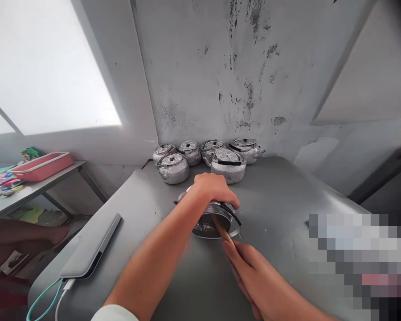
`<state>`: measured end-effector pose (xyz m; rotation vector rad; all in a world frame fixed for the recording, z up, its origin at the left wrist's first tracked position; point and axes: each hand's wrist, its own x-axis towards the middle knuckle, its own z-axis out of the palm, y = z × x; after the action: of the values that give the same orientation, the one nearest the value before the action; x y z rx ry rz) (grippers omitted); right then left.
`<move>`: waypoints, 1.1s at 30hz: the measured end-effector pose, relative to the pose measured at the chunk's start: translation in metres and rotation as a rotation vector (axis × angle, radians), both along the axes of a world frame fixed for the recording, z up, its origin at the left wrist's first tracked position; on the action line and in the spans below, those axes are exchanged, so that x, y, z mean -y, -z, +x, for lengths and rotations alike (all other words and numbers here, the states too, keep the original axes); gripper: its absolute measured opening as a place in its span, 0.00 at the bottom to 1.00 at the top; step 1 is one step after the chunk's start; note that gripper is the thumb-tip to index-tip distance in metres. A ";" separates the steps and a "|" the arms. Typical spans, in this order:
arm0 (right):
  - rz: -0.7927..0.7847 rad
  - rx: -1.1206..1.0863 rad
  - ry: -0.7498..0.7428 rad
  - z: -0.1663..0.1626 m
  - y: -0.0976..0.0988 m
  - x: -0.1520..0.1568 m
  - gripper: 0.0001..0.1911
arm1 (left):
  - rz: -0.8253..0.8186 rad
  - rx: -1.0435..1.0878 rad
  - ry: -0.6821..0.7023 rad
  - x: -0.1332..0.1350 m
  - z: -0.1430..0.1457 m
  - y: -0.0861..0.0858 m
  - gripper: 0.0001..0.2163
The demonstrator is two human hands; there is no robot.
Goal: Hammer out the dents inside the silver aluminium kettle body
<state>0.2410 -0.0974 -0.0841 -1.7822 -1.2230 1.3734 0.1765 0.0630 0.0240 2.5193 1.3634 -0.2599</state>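
My left hand [211, 189] is closed over the top of a small metal kettle [217, 220] that lies tilted on the grey metal table [287, 196], its open mouth turned towards me. My right hand [254, 274] grips a wooden stick [223, 231] whose far end reaches into the kettle's opening. A black handle curves along the kettle's right side. The kettle's inside looks dark; what the stick touches there is hidden.
Several lidded silver kettles [207, 158] stand grouped at the table's back against a stained wall. A flat grey device [92, 247] with plugged cables lies at the left edge. A side table with a pink tray [42, 166] stands far left; a blurred patch covers the right.
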 end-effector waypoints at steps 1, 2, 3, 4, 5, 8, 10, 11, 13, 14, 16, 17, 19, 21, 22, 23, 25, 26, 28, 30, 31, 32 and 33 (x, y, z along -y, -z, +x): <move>-0.003 0.011 -0.002 0.000 -0.001 0.000 0.22 | -0.001 -0.001 0.000 0.000 0.000 0.000 0.23; -0.002 0.021 0.001 0.001 -0.001 0.000 0.22 | 0.000 -0.001 -0.001 -0.001 0.000 0.001 0.23; -0.005 0.032 0.003 0.001 -0.001 0.000 0.21 | 0.004 0.001 -0.001 -0.001 0.000 0.001 0.23; -0.016 0.041 0.000 0.001 -0.002 0.000 0.21 | 0.008 0.004 0.000 -0.001 0.000 0.001 0.23; -0.026 0.047 -0.004 0.002 -0.002 0.000 0.22 | 0.012 0.005 0.002 -0.001 0.001 0.002 0.24; -0.019 0.049 -0.014 0.004 -0.003 0.000 0.23 | 0.016 -0.002 0.007 -0.002 0.001 0.003 0.24; -0.011 0.078 -0.023 0.004 -0.004 0.000 0.23 | 0.019 -0.006 0.002 -0.003 0.001 0.003 0.25; -0.016 0.093 -0.029 0.004 -0.005 -0.001 0.23 | 0.019 -0.005 -0.001 -0.003 0.001 0.003 0.25; -0.025 0.105 -0.037 0.005 -0.006 -0.001 0.23 | 0.011 -0.002 -0.004 -0.003 0.000 0.002 0.24; -0.025 0.106 -0.038 0.005 -0.006 -0.001 0.23 | 0.007 -0.001 -0.005 -0.003 0.000 0.002 0.24; -0.028 0.121 -0.044 0.006 -0.006 -0.001 0.23 | 0.004 -0.001 -0.009 -0.003 0.000 0.002 0.23; -0.029 0.134 -0.047 0.006 -0.006 -0.001 0.23 | 0.004 -0.001 -0.013 -0.003 0.000 0.001 0.23; -0.021 0.145 -0.048 0.008 -0.006 -0.001 0.23 | 0.002 0.001 -0.016 -0.003 -0.001 0.001 0.23; -0.012 0.148 -0.054 0.009 -0.005 -0.002 0.23 | -0.005 0.006 -0.020 -0.003 -0.001 0.000 0.23; -0.016 0.152 -0.062 0.009 -0.005 -0.002 0.23 | -0.009 0.009 -0.025 -0.004 -0.002 0.000 0.24; -0.023 0.157 -0.071 0.010 -0.004 -0.003 0.22 | -0.016 0.012 -0.032 -0.004 -0.002 0.000 0.24; -0.031 0.163 -0.085 0.010 -0.003 -0.004 0.22 | -0.027 0.020 -0.050 -0.006 -0.003 -0.001 0.25; -0.027 0.166 -0.089 0.011 -0.002 -0.004 0.22 | -0.031 0.025 -0.057 -0.006 -0.004 -0.001 0.26; -0.007 0.176 -0.104 0.012 -0.001 -0.004 0.23 | -0.036 0.038 -0.069 -0.007 -0.006 -0.002 0.27; 0.004 0.202 -0.121 0.014 0.000 -0.004 0.23 | -0.039 0.056 -0.079 -0.006 -0.009 0.000 0.28; 0.009 0.216 -0.127 0.015 0.000 -0.004 0.23 | -0.040 0.067 -0.083 -0.005 -0.010 0.001 0.27; 0.015 0.231 -0.131 0.017 0.001 -0.004 0.22 | -0.038 0.081 -0.087 -0.004 -0.011 0.002 0.27; 0.022 0.246 -0.138 0.018 0.001 -0.005 0.22 | -0.033 0.094 -0.092 -0.002 -0.012 0.003 0.26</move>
<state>0.2591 -0.0924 -0.0847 -1.9253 -1.5097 1.2348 0.1642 0.0650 0.0209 2.4027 1.4216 -0.1430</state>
